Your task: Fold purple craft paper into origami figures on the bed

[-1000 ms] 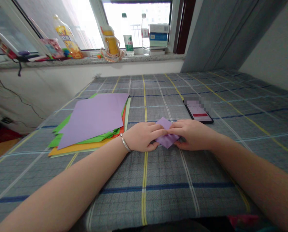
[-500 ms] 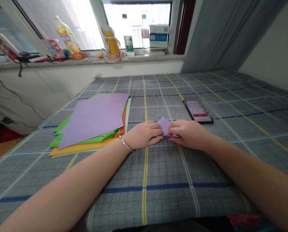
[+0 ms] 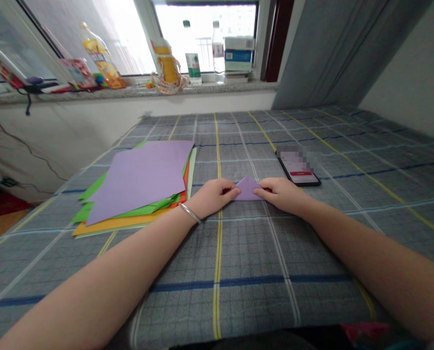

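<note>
A small sheet of lilac paper, folded into a triangle, lies on the plaid cloth between my hands. My left hand holds its left corner, and my right hand presses on its right corner. To the left of my left hand lies a stack of coloured paper, with a lilac sheet on top and green, orange and yellow sheets showing beneath. A metal bangle circles my left wrist.
A smartphone lies just beyond my right hand, its screen partly pixelated. Bottles, boxes and small items stand on a stone windowsill at the far end. A grey curtain hangs at the right, and a wall borders the left.
The lilac paper has gone from a bunched, raised fold to a flat triangle. My hands have drawn slightly apart, and more of the paper shows between them.
</note>
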`<state>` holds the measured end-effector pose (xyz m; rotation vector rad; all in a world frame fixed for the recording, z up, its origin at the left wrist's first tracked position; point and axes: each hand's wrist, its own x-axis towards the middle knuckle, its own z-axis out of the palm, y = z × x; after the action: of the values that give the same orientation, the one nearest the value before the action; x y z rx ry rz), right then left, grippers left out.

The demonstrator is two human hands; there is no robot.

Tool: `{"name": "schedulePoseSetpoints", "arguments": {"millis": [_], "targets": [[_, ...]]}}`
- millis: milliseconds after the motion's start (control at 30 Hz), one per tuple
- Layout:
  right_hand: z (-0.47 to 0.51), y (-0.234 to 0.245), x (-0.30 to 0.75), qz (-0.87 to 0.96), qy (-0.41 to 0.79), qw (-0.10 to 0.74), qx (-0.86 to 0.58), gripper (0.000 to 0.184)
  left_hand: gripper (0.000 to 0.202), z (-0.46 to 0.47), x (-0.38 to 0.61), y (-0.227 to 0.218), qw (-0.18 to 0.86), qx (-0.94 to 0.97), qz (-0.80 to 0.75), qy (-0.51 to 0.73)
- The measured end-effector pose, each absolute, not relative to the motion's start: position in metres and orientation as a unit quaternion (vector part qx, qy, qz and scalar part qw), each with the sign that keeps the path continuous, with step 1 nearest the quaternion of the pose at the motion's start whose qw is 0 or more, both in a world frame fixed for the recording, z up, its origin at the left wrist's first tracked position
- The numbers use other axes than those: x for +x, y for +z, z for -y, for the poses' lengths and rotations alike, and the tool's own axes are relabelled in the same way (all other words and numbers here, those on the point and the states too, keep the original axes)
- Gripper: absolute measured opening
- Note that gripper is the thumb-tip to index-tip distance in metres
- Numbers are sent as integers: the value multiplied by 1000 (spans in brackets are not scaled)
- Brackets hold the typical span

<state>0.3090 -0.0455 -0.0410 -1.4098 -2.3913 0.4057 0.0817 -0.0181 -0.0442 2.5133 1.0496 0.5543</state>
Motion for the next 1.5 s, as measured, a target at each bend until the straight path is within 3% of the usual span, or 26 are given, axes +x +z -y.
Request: {"name": "schedulePoseSetpoints", "arguments": {"millis": [233,467,667,933,1500], "targets": [[42,-46,304,820,105,174,-535,31,41,18,87,-45,140,860,-449,196],[42,-46,294,808,23,121,-576,26,30,15,89,-47,124,855,-461,202],[42,-47,292,803,13,99,-587,26,22,14,80,-37,201,852,-457,157],[43,-47,292,791,20,91,-605,26,26,7,60,-15,267,843,-467,-6],[45,-47,290,777,6,68,-626,29,30,6,65,-16,191,863,-462,-64]]}}
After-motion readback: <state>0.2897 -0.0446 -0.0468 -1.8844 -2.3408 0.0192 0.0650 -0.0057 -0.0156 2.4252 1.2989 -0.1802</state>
